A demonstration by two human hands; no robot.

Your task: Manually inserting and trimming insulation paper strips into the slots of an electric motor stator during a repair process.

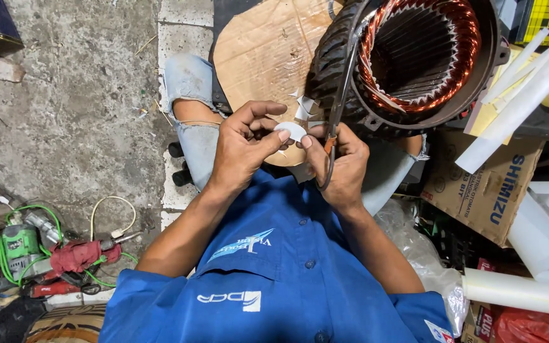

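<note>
Seen from above, a person in a blue work shirt sits on the floor with both hands raised in front of the chest. The left hand pinches a small white paper piece between thumb and forefinger; its fingers are closed on the left edge of the piece. The right hand sits just to the right, its fingers curled shut around the handles of a pair of scissors. The thumb tip of that hand touches or nearly touches the right edge of the paper; which one cannot be told.

The paper piece lies between the two hands, closer to the left fingers, which carry it. It is about level, its longer side running left to right. The scissors' long axis runs away from the body, the blades pointing up and slightly right, past the paper toward the motor. Whether the blades are parted cannot be seen.

The paper piece is flat, plain white, with a rounded outline like a half disc, thin and stiff-looking.

Just beyond the hands stands a large motor stator, a dark ribbed housing with copper windings ringing its open bore. Small white paper scraps lie at its base on a cardboard sheet resting over the knees. White paper rolls lie to the right, and power tools lie on the concrete floor to the left.
</note>
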